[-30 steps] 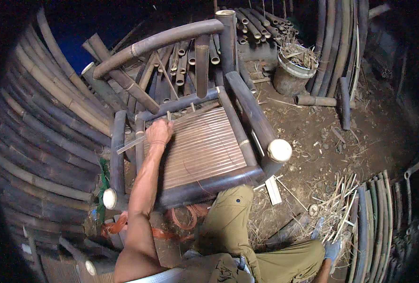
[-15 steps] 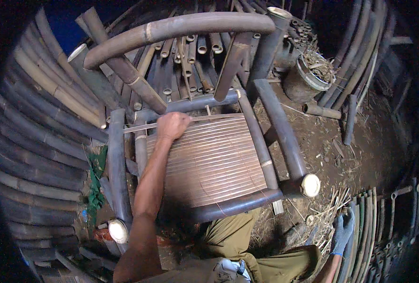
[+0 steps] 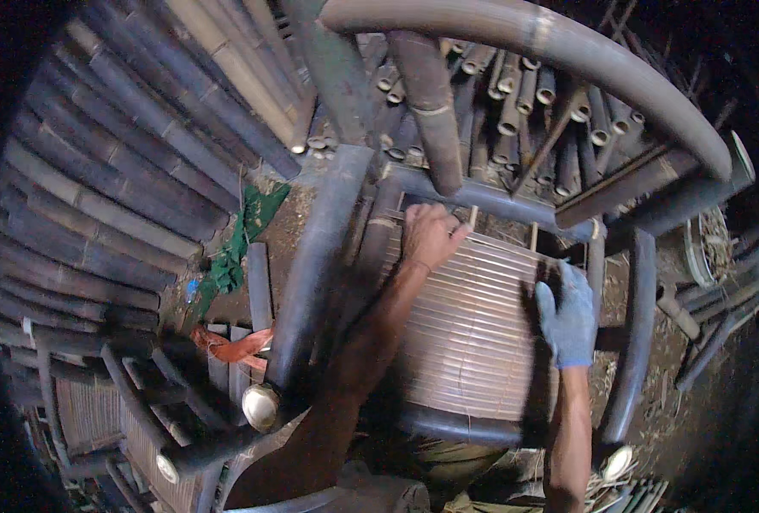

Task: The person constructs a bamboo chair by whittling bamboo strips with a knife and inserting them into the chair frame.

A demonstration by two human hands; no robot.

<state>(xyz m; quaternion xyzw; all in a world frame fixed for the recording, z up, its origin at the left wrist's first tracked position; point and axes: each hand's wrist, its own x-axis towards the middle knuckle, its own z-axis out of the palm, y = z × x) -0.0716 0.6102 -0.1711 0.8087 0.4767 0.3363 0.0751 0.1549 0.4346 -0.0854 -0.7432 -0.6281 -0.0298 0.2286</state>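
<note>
A bamboo chair with dark poles stands before me, its curved top rail [image 3: 537, 38] arching over the far side. Thin slats laid side by side form its seat [image 3: 473, 342]. At the seat's far left edge, my left hand [image 3: 431, 235] is bare, fingers curled over the last bamboo slat [image 3: 507, 245] beside the rear crossbar [image 3: 516, 203]. My right hand [image 3: 567, 316], in a grey-blue glove, lies over the far right part of the seat. Its thumb stands apart from its fingers, with nothing visible in it. Short pegs [image 3: 473, 217] stick up between slats and crossbar.
Bamboo poles [image 3: 131, 184] are stacked along the left, with more cut poles [image 3: 516, 107] behind the chair. Green cloth [image 3: 242, 244] and an orange-red strip [image 3: 225, 346] lie left of it. Another slatted bamboo piece [image 3: 93, 415] stands lower left; a bucket [image 3: 700, 252] is far right.
My view has swung left, so the chair appears farther right. My right hand has come up from the poles and sticks at lower right onto the seat. My left hand stays at the last slat.
</note>
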